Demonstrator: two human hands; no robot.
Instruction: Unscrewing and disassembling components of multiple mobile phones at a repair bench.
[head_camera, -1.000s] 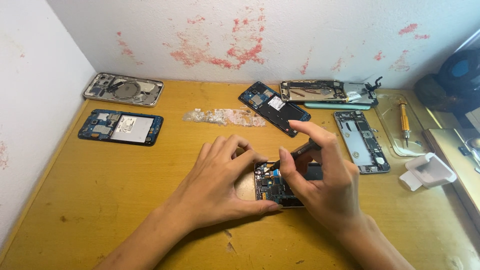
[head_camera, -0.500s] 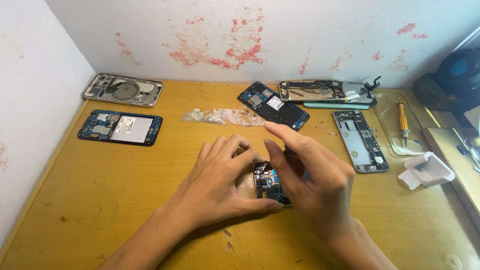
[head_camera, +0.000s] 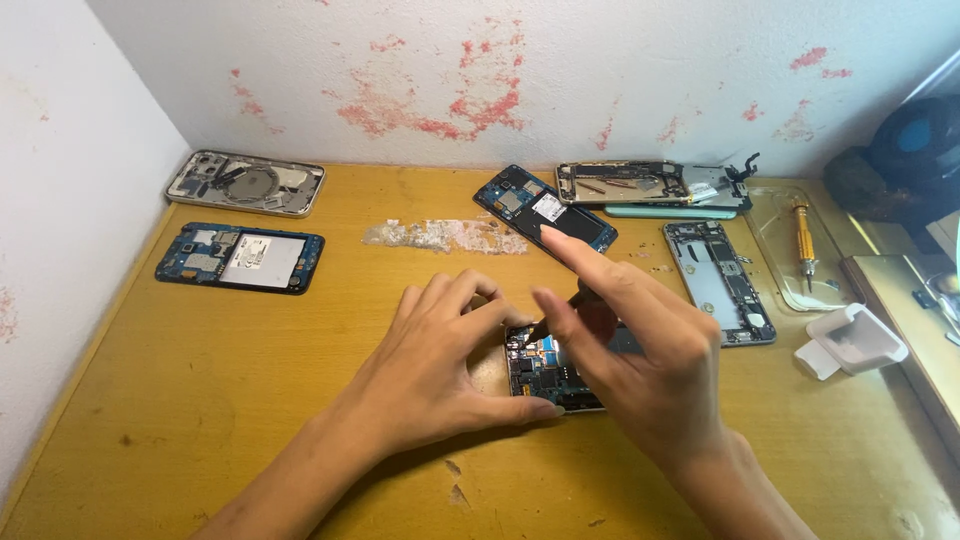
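A white wall flecked with red blotches backs a yellow wooden desk (head_camera: 250, 400) set into a corner. At the middle of the desk lies an opened phone (head_camera: 545, 372), its circuit boards showing; both hands cover most of it, so its outline is hard to make out. The left hand (head_camera: 440, 365) clamps it at its 9 o'clock edge, thumb along the near side and fingers curled over the top. The right hand (head_camera: 630, 350) sits over its 3 o'clock half, thumb and middle finger pinching a thin dark tool (head_camera: 560, 312) whose tip meets the phone's upper edge; the forefinger sticks straight out. The tool's far end is hidden behind the fingers. At 12 o'clock lies another stripped phone (head_camera: 545, 212), beside a strip of clear crumpled scraps (head_camera: 445, 236). At 2 o'clock an orange screwdriver (head_camera: 803, 240) rests in a clear tray.
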